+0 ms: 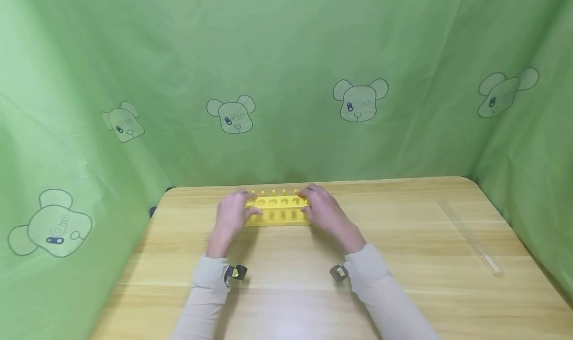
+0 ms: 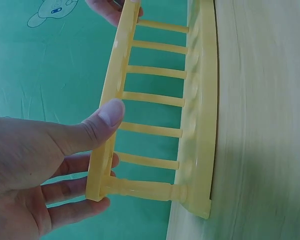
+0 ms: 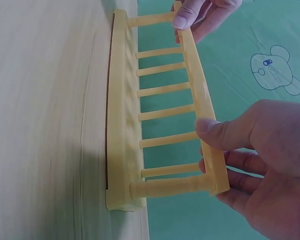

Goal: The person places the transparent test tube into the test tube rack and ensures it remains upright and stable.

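Observation:
A yellow plastic test tube rack (image 1: 277, 213) stands upright near the far edge of the table, with a row of round holes in its top and several thin pegs behind. My left hand (image 1: 231, 210) grips the left end of the rack's top bar, thumb on the near side and fingers behind. At the other end, my right hand (image 1: 326, 209) holds the same bar in a matching way. Both wrist views show the rack's base (image 2: 202, 110) at the tabletop, and the thumb (image 3: 212, 132) pressed on the bar.
A clear glass tube (image 1: 472, 238) lies slantwise on the right part of the wooden table (image 1: 286, 300). Green curtains (image 1: 286, 146) with bear-head drawings hang behind the table and at both sides.

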Demonstrator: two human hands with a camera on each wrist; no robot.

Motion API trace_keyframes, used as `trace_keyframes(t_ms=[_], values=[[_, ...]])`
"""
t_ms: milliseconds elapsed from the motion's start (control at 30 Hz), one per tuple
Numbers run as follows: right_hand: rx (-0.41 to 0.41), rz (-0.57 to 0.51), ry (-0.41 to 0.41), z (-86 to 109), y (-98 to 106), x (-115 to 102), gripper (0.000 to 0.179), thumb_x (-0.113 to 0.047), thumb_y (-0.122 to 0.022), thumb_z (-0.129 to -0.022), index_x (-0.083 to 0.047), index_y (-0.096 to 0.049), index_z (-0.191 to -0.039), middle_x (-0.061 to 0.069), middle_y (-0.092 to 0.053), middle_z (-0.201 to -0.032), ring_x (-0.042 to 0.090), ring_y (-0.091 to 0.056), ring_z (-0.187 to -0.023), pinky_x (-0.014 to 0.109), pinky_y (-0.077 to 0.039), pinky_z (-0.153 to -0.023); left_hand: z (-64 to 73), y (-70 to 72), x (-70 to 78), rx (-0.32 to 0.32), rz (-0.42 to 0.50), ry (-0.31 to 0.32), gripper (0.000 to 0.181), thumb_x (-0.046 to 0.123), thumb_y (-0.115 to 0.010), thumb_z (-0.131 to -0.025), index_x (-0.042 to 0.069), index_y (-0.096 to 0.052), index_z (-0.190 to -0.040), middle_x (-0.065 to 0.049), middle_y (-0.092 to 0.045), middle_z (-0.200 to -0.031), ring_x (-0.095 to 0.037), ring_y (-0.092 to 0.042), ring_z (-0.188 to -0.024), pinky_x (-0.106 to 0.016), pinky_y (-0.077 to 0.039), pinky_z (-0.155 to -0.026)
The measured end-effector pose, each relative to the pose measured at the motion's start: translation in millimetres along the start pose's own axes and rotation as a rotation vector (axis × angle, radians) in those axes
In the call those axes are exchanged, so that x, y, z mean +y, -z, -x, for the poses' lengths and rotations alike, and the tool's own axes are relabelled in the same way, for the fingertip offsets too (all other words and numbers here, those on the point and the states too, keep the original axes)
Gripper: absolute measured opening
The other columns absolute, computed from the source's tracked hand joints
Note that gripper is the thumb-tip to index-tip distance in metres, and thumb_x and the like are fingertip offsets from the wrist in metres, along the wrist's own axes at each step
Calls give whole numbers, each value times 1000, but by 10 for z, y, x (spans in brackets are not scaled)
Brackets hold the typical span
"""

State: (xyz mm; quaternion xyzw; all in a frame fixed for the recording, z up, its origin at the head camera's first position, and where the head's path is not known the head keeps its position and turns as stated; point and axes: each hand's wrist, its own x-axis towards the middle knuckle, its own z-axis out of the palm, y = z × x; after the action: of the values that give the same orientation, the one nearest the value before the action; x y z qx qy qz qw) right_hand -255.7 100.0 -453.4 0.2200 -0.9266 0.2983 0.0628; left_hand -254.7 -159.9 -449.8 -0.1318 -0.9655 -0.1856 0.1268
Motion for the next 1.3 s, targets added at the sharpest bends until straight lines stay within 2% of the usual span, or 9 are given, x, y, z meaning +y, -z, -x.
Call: trace_keyframes(t_ms=[400,600,933,1300], values=[[33,-19,0,52,56,144,43,1,-78,-87,2,-65,-128,14,-65,-123,30,-62,-114,43,-53,-105,-26,-104,75,74,54,-14,46,31,-91,-73,8,-78,-111,-12,-75,-111,-30,-72,-92,-42,-62,-82],[27,-22,-7,125,69,200,43,1,-77,-88,3,-65,-129,15,-65,-123,31,-62,-114,44,-54,-104,3,-164,138,71,76,-5,45,31,-91,-73,7,-78,-110,-13,-76,-110,-30,-73,-92,-41,-62,-83],[35,-2,-10,203,128,226,43,-1,-77,-89,3,-64,-130,16,-65,-125,32,-62,-116,45,-53,-106,33,-187,249,93,106,-12,46,27,-92,-73,6,-77,-111,-14,-76,-111,-32,-73,-100,-42,-61,-89],[42,-4,-2,291,191,293,43,0,-77,-89,4,-64,-130,16,-65,-124,33,-62,-115,47,-53,-105,27,-259,333,85,91,-15,46,29,-90,-74,5,-77,-111,-13,-75,-112,-31,-72,-100,-41,-61,-90]])
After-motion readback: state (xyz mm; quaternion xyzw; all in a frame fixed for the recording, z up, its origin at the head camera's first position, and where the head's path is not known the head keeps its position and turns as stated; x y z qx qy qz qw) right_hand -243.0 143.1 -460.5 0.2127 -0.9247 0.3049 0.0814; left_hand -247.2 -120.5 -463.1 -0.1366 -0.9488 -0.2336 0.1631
